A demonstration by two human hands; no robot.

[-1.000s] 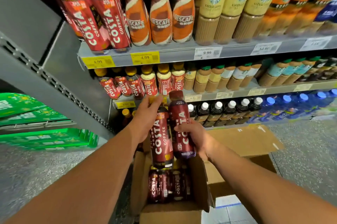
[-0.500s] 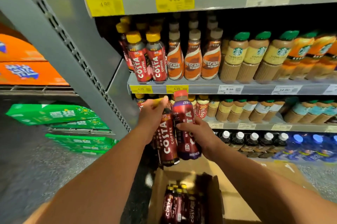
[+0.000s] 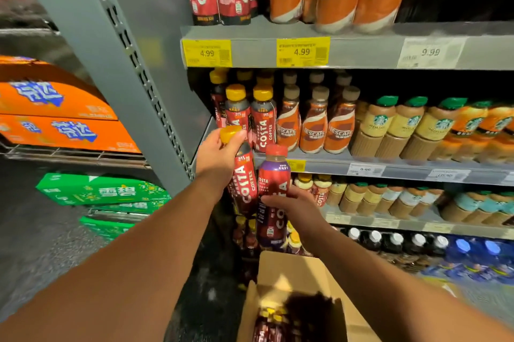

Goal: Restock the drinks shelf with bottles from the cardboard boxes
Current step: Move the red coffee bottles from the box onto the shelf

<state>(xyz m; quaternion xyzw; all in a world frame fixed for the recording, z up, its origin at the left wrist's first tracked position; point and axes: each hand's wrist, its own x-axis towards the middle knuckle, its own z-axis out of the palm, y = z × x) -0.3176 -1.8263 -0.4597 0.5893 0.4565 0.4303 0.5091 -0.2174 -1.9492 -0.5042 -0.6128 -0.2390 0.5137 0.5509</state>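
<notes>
Shop aisle, dim light. The grey metal shelf unit fills the view from 12 to 4 o'clock. Its slotted upright runs diagonally from 11 o'clock down to centre.

Top tier edge carries two yellow price tags and a white tag, at 12 to 1 o'clock. Middle tier, left to right: Costa bottles with yellow caps, Nescafe bottles, Starbucks bottles. At 4 o'clock, lower tier: dark bottles with white caps, then blue-capped bottles, which are blurred.

Left hand, just left of centre, is curled round the neck and cap of a yellow-capped Costa bottle, which tilts slightly in front of the middle tier's left end. Right hand, at centre, wraps the body of a red-capped Costa bottle, held upright just right of the first. Whether the two bottles touch is unclear.

Open cardboard box at 6 o'clock, below both hands. More dark bottles stand inside it.

Floor is dark and speckled, at 8 o'clock. Orange cartons sit on a wire rack at 9 o'clock, with green cartons stacked beneath.
</notes>
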